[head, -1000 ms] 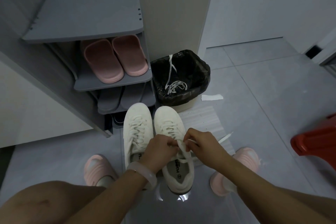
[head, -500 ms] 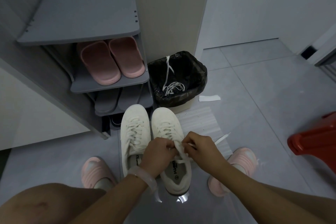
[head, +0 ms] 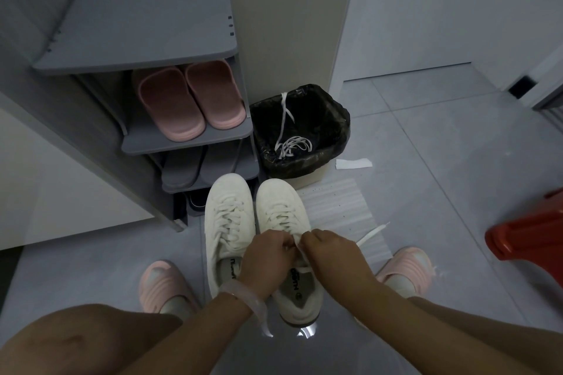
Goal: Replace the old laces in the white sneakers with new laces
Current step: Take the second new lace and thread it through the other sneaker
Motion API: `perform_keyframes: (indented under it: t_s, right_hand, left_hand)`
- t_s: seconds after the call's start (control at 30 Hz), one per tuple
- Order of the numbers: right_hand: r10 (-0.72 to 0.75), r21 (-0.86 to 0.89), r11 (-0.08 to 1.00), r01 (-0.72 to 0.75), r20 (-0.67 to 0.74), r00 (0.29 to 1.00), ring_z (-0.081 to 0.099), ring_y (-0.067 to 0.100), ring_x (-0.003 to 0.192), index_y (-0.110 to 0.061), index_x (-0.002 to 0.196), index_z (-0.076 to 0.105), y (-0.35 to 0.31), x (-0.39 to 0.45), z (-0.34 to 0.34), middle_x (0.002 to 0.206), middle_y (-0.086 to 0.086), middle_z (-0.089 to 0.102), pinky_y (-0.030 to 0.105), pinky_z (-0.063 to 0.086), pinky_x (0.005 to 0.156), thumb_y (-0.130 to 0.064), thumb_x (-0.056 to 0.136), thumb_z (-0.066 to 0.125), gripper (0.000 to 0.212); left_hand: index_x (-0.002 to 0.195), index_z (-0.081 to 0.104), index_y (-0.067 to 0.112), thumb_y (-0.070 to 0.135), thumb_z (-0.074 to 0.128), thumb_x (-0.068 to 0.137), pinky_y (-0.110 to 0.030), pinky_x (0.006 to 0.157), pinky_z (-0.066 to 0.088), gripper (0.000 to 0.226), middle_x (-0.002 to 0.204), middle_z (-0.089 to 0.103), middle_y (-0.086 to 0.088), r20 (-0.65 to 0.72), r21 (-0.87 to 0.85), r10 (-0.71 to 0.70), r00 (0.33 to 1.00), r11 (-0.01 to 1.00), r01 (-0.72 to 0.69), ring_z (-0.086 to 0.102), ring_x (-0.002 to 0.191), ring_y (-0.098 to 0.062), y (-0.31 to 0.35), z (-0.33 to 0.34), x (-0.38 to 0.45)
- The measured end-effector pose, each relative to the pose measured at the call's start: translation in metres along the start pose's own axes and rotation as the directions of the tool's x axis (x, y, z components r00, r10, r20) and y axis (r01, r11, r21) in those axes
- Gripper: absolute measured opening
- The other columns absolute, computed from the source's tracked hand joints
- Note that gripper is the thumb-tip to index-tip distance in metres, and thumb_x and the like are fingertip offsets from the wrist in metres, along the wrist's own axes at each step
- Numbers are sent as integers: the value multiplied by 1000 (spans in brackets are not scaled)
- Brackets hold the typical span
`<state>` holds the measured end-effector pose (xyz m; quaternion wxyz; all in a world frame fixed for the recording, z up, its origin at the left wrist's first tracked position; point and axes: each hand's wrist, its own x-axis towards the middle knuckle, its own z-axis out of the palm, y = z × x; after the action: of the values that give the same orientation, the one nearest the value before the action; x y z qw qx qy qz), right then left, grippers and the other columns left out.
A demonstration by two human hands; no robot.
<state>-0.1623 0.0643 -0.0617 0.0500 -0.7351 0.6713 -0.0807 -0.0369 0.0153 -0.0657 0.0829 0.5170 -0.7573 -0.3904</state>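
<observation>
L hand (head: 268, 259): curled, pinching lace (head: 300, 248) over R sneaker (head: 285, 222)
R hand (head: 330, 253): curled, pinching same lace; free end (head: 373, 233) trailing right
L sneaker (head: 228, 222): laced, touching R sneaker
Bin (head: 301, 131): black liner, old laces (head: 292, 144) inside
Rack (head: 182, 137): pink slippers (head: 189, 100) on shelf
Floor: paper scrap (head: 353, 163) by bin, red stool (head: 527, 234) far right

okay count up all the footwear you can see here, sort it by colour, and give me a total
White sneakers on the floor: 2
Pink slippers on the shoe rack: 2
Pink slippers on the person's feet: 2
Grey slippers on the lower shelf: 1 plainly seen, a second likely beside it
Dark shoe at the rack's bottom: 1, mostly hidden
Total: 8 certain
</observation>
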Motion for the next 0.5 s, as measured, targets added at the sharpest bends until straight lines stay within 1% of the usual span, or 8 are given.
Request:
perform_keyframes:
  t_s: [0.1, 0.2, 0.27, 0.3, 0.37, 0.4, 0.43, 0.5]
  right_hand:
    - [-66, 148, 987, 69, -30, 997, 67, 17, 78, -19, 91, 68, 10, 1, -2, 90, 3, 69, 24, 52, 59, -35, 71, 61, 26]
    - [-63, 234, 971, 40, 94, 994, 60, 28, 108, -24, 101, 70, 19, 8, -6, 114, 6, 63, 39, 48, 78, -41, 76, 51, 35]
    - [0, 284, 958, -52, 180, 984, 41, 28, 129, -25, 111, 67, 18, 11, -9, 133, 4, 51, 42, 35, 95, -39, 80, 58, 35]
    - [17, 291, 953, -81, 214, 977, 30, 23, 135, -28, 117, 64, 17, 12, -9, 141, 1, 42, 37, 28, 101, -39, 84, 60, 35]
    - [22, 293, 951, -96, 247, 969, 20, 15, 139, -33, 123, 58, 16, 12, -6, 146, -6, 33, 29, 20, 104, -38, 87, 60, 37]
    - [26, 323, 940, -109, 251, 968, 21, 13, 138, -34, 123, 58, 14, 13, -6, 145, -6, 33, 27, 20, 105, -37, 87, 60, 37]
    - [31, 374, 919, -124, 246, 969, 26, 14, 136, -33, 121, 60, 12, 14, -7, 143, -5, 36, 24, 22, 104, -34, 87, 61, 35]
    - [110, 539, 811, -226, 238, 965, 44, 14, 121, -22, 114, 66, 12, 18, -9, 129, 0, 51, 11, 32, 92, -23, 87, 62, 28]
  left_hand:
    - [75, 67, 5, 10, 50, 89, -19, 54, 30, 23, 77, 66, -8, 24, 41, 19, 1000, 999, -20, 52, 68, -11, 2, -5, 1]
    - [77, 67, 1, 15, 49, 88, -23, 62, 37, 26, 83, 69, -12, 82, 33, 35, 996, 999, -38, 56, 71, -16, 7, -20, 1]
    - [74, 65, 10, 12, 51, 89, -15, 67, 43, 21, 76, 67, 1, 73, -221, 8, 997, 975, 8, 58, 72, -8, 17, -48, 3]
    - [73, 61, 13, 6, 50, 90, -13, 72, 46, 21, 75, 66, 6, 84, -474, 0, 996, 879, 40, 60, 75, -5, 25, -67, 2]
    - [75, 52, 13, 7, 45, 87, -28, 81, 56, 15, 78, 68, 3, 70, -920, 51, 996, 388, 44, 67, 82, -10, 36, -110, -3]
    - [75, 49, 13, 13, 41, 85, -34, 79, 58, 12, 77, 68, -1, 49, -984, 67, 997, 173, 36, 69, 78, -14, 39, -128, -7]
    - [75, 47, 13, 16, 39, 85, -33, 72, 59, 13, 71, 66, -4, 43, -993, 68, 997, 113, 35, 68, 67, -15, 41, -140, -11]
    - [73, 44, 13, 13, 38, 88, -25, 50, 52, 17, 57, 56, -4, 106, -939, -32, 994, 326, 111, 48, 39, -11, 38, -143, -12]
